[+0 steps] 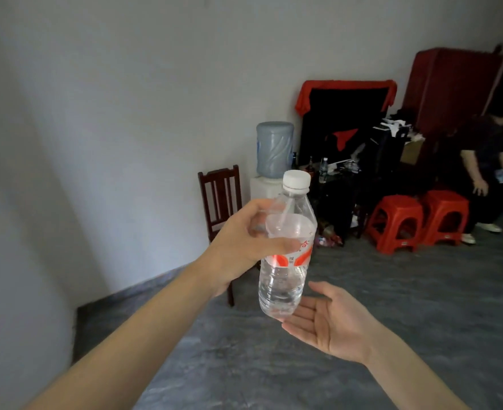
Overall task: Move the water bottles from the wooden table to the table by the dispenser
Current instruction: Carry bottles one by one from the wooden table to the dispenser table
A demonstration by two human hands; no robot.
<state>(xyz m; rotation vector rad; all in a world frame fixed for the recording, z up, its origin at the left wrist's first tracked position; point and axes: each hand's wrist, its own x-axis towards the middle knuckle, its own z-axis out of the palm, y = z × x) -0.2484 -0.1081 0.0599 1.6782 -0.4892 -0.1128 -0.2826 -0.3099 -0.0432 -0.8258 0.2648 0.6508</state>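
A clear plastic water bottle (285, 279) with a white cap and a red-and-white label is held upright in front of me, partly filled. My left hand (241, 244) grips it around its upper body. My right hand (330, 321) lies open, palm up, under the bottle's base, its fingertips touching or nearly touching it. Ahead stands the water dispenser (274, 161) with a blue jug on top. Right of it is a dark table (337, 179) with another bottle (323, 170) standing on it.
A dark wooden chair (220, 196) stands against the wall left of the dispenser. Two red plastic stools (415, 220) sit on the grey floor to the right. A person (492, 161) in dark clothes bends near them. Red cabinets and clutter fill the back right corner.
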